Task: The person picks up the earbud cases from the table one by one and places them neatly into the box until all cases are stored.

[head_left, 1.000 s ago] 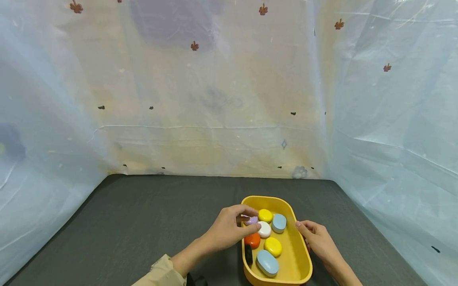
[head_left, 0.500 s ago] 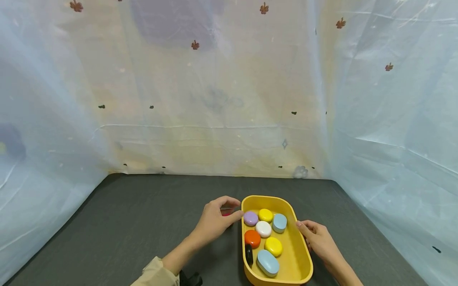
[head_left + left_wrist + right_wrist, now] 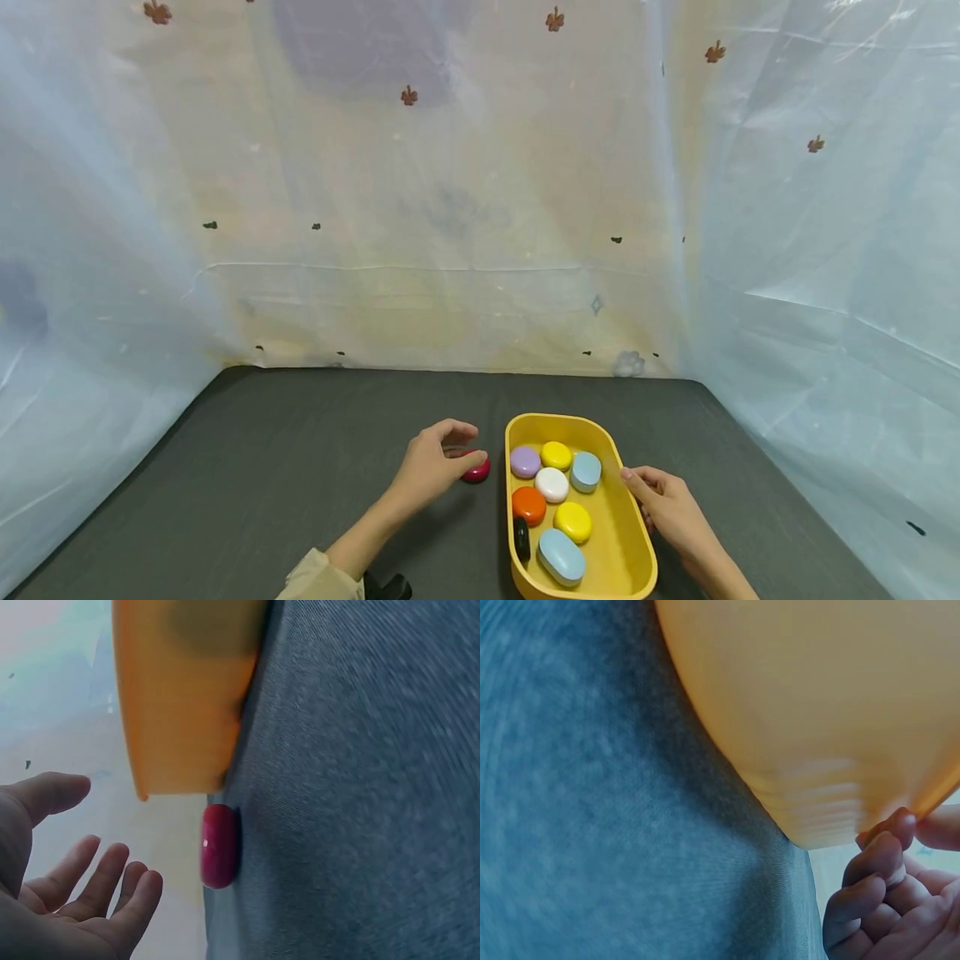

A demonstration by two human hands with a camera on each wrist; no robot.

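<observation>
My left hand hovers left of the yellow tray, thumb and fingers apart with nothing between them. A glossy dark red, rounded pebble-like piece lies on the dark cloth just by its fingertips. In the left wrist view that red piece stands apart from the hand, close to the tray's outer wall. My right hand pinches the tray's right rim, the thumb on top and curled fingers against the outer side. Inside the tray sit a purple piece, a white piece and an orange piece.
Two yellow pieces, two light blue pieces and a black piece share the tray. A dark grey cloth covers the table. Translucent patterned sheeting walls off the back and both sides.
My left hand has moved left, from over the tray's left edge to above the cloth, bringing the red piece and the purple piece into full view. The right hand keeps its grip on the rim.
</observation>
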